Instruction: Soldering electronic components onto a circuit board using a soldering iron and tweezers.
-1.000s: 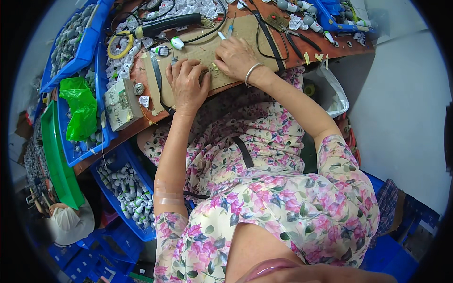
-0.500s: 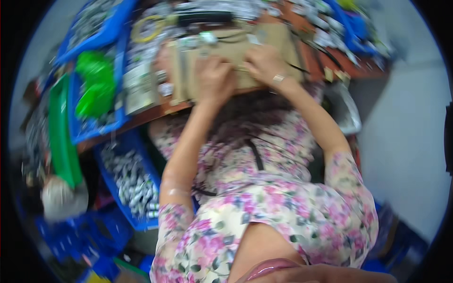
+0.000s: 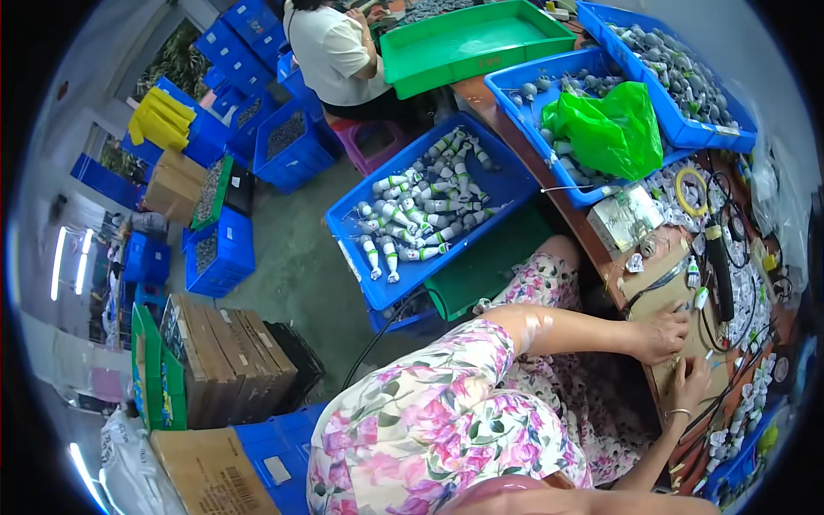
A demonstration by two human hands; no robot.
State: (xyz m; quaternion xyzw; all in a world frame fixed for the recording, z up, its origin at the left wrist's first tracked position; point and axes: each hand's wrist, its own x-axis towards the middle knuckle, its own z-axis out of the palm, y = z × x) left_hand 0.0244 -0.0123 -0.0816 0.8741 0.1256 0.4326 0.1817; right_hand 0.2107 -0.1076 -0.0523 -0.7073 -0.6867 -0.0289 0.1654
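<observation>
At the right of the head view, both hands rest over a tan board (image 3: pixel 661 296) on the workbench. My left hand (image 3: pixel 663 333) is closed with curled fingers; what they hold, if anything, is hidden. Just nearer, my right hand (image 3: pixel 692 382) is closed too, its fingertips beside a small white piece (image 3: pixel 709 354) too small to name. Beyond my left hand lie a small white-and-green bulb-like part (image 3: pixel 701 297) and a black-handled tool (image 3: pixel 717 266) with a cord.
A blue tray (image 3: pixel 348 249) of white-and-grey bulb-like parts stands left of the bench. Farther off are a blue tray (image 3: pixel 506 86) with a green plastic bag (image 3: pixel 614 129), a green tray (image 3: pixel 481 64) and a seated person (image 3: pixel 330 51). Cardboard boxes (image 3: pixel 227 352) stand at left.
The view has swung left, so the bench and my hands now lie at the right, and the floor, stacked boxes and another person have come into sight. Both hands remain over the board.
</observation>
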